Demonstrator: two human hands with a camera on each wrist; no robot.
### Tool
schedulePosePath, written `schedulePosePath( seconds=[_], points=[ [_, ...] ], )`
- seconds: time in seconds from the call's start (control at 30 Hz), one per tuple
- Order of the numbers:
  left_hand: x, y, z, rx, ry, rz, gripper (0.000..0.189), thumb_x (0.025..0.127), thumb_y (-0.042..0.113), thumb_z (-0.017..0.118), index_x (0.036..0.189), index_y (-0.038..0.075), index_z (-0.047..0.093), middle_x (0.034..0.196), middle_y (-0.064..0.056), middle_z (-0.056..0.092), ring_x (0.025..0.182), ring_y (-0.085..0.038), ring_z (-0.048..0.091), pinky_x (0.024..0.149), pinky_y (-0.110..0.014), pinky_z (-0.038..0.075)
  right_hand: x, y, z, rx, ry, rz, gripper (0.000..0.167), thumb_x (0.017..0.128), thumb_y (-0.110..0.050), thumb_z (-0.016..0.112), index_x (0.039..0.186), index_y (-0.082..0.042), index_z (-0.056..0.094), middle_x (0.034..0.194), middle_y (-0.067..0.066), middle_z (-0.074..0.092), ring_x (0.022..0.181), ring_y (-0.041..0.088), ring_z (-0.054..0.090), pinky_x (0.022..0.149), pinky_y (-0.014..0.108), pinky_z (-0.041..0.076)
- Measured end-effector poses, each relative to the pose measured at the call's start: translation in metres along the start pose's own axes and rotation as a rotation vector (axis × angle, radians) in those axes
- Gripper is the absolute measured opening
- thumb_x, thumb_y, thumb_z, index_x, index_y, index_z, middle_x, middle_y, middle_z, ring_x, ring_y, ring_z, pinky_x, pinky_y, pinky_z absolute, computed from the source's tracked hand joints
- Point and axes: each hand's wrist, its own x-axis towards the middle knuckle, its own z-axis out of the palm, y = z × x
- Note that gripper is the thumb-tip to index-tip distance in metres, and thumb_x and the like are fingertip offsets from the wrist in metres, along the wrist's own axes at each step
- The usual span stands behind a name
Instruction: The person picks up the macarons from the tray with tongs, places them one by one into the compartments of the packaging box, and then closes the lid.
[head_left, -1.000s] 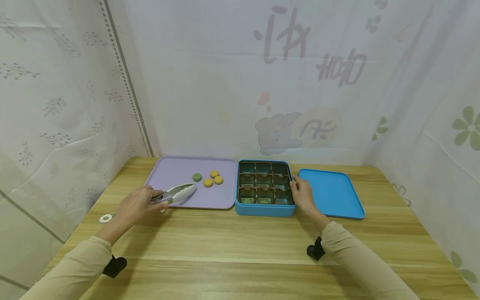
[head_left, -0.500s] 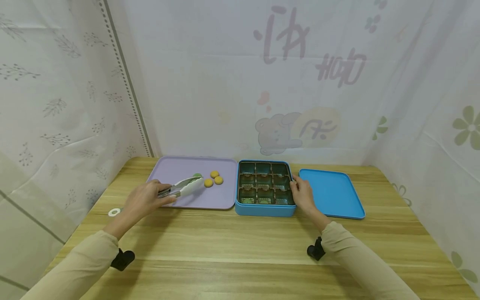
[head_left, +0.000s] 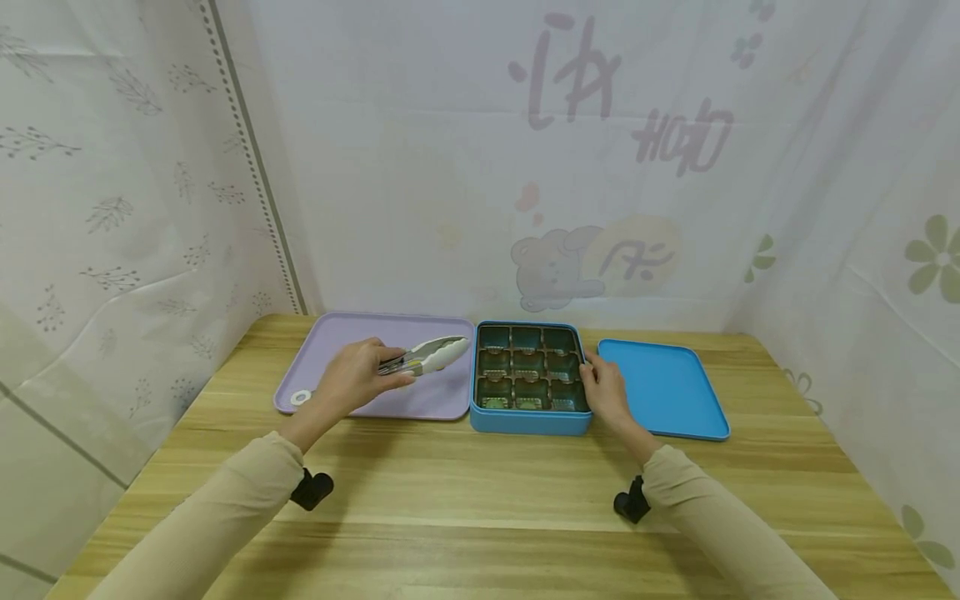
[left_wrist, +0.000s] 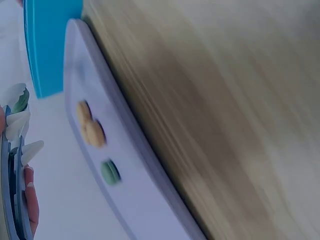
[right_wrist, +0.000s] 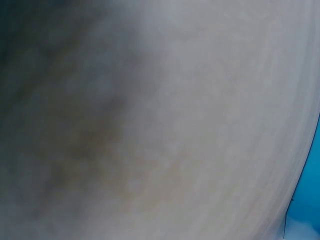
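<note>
My left hand (head_left: pixel 352 375) grips kitchen tongs (head_left: pixel 431 354) with pale tips, over the right part of the lilac tray (head_left: pixel 315 358). In the left wrist view a green macaron (left_wrist: pixel 21 101) shows between the tong tips. A yellow macaron (left_wrist: pixel 95 132), another touching it, and a green macaron (left_wrist: pixel 110 171) lie on the tray. The tongs mostly hide them in the head view. My right hand (head_left: pixel 606 387) holds the right rim of a blue box (head_left: pixel 528 422). Its brown divided insert (head_left: pixel 528 364) shows pale green patches in two front compartments. The right wrist view is mostly blurred.
A blue lid (head_left: pixel 667 387) lies flat just right of the box. The tray sits against the box's left side. All stand on a wooden table (head_left: pixel 480 508), with a printed curtain (head_left: pixel 420 167) behind. A white ring (head_left: pixel 300 397) hangs at the tongs' rear end.
My left hand and the tongs have moved right across the tray towards the box, now covering the macarons in the head view. The right hand and the box have stayed put.
</note>
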Motion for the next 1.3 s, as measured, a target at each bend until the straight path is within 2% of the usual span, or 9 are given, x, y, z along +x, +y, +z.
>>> schedulePosePath(
  seconds=[0.27, 0.43, 0.57, 0.83, 0.97, 1.3],
  points=[
    [0.018, 0.024, 0.018, -0.033, -0.006, 0.035, 0.047, 0.076, 0.036, 0.076, 0.114, 0.009, 0.069, 0.086, -0.007, 0.063, 0.065, -0.016, 0.048, 0.054, -0.028, 0.036, -0.001, -0.001, 0.001, -0.001, 0.002, -0.005, 0.036, 0.098, -0.008, 0.047, 0.13, 0.009, 0.05, 0.059, 0.008, 0.043, 0.063, 0.022, 0.037, 0.061, 0.033, 0.029],
    [0.024, 0.032, 0.028, -0.058, -0.002, 0.064, 0.042, 0.077, 0.036, 0.076, 0.109, 0.01, 0.071, 0.085, -0.007, 0.063, 0.065, -0.015, 0.049, 0.054, -0.028, 0.037, -0.001, -0.001, 0.002, 0.001, 0.009, -0.006, 0.035, 0.098, -0.007, 0.048, 0.129, 0.009, 0.05, 0.06, 0.008, 0.044, 0.064, 0.022, 0.038, 0.06, 0.032, 0.03],
    [0.026, 0.036, 0.034, -0.04, 0.016, 0.082, 0.042, 0.076, 0.036, 0.077, 0.107, 0.008, 0.072, 0.087, -0.008, 0.065, 0.064, -0.014, 0.05, 0.053, -0.028, 0.038, -0.001, 0.001, 0.003, 0.005, 0.019, -0.012, 0.035, 0.097, -0.006, 0.048, 0.128, 0.01, 0.051, 0.06, 0.008, 0.044, 0.063, 0.022, 0.038, 0.06, 0.032, 0.029],
    [0.034, 0.043, 0.044, -0.01, -0.05, 0.018, 0.047, 0.076, 0.037, 0.076, 0.113, 0.009, 0.069, 0.092, -0.009, 0.065, 0.065, -0.014, 0.051, 0.052, -0.025, 0.038, -0.001, 0.002, 0.003, 0.018, 0.022, -0.023, 0.035, 0.097, -0.006, 0.048, 0.129, 0.009, 0.051, 0.055, 0.006, 0.041, 0.056, 0.02, 0.036, 0.056, 0.031, 0.03],
    [0.035, 0.044, 0.046, 0.0, -0.057, -0.009, 0.049, 0.076, 0.039, 0.076, 0.115, 0.01, 0.069, 0.091, -0.008, 0.065, 0.064, -0.014, 0.049, 0.051, -0.025, 0.037, 0.0, 0.002, 0.003, 0.018, 0.017, -0.021, 0.035, 0.098, -0.007, 0.048, 0.129, 0.009, 0.051, 0.056, 0.006, 0.041, 0.056, 0.019, 0.036, 0.055, 0.031, 0.03],
    [0.034, 0.049, 0.048, 0.031, -0.033, 0.021, 0.052, 0.075, 0.041, 0.077, 0.116, 0.009, 0.068, 0.085, -0.005, 0.06, 0.062, -0.013, 0.046, 0.051, -0.025, 0.035, 0.001, 0.002, 0.001, 0.021, 0.011, -0.016, 0.036, 0.098, -0.007, 0.047, 0.13, 0.009, 0.05, 0.057, 0.008, 0.042, 0.06, 0.021, 0.036, 0.058, 0.032, 0.03]
  ],
)
